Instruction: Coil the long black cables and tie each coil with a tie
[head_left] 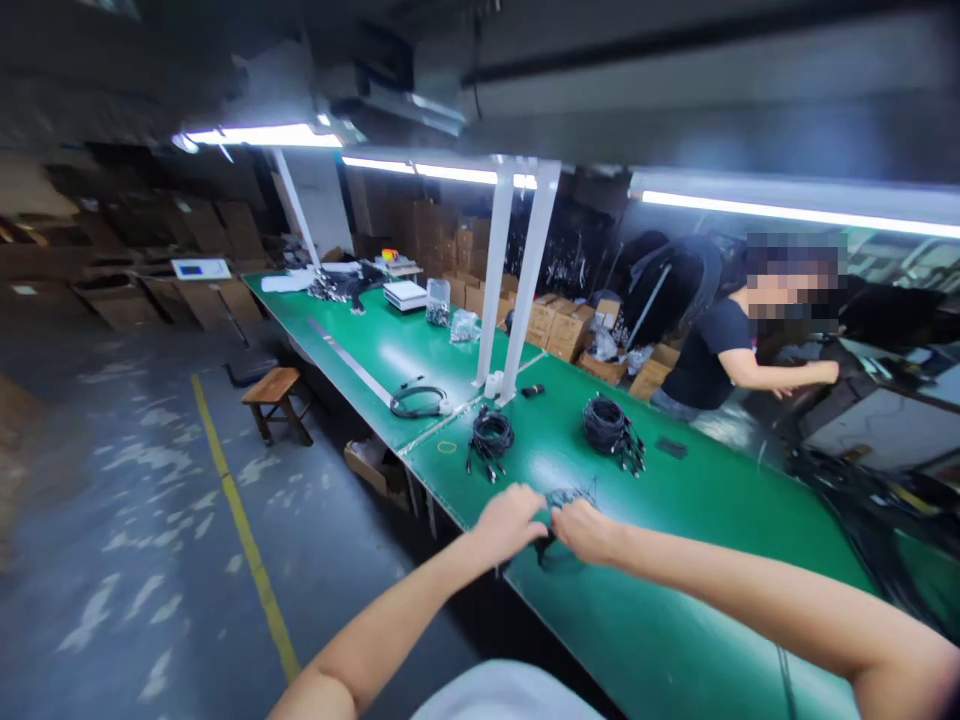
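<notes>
Both hands meet over the green table near its front edge, at a loose loop of thin black cable. My left hand is closed on the cable from the left, thumb toward the other hand. Its partner, my right hand, is curled in a fist around the cable's right side. Dark cable ends hang just below the fingers, partly hidden and blurred. Beyond the hands lie a coiled bundle of black cables and a larger coiled bundle, both with connector ends sticking out.
The green table runs far back to the left. On it lie a single cable coil, a yellow rubber band and a black strip. White posts rise mid-table. A co-worker stands across. A wooden stool is at left.
</notes>
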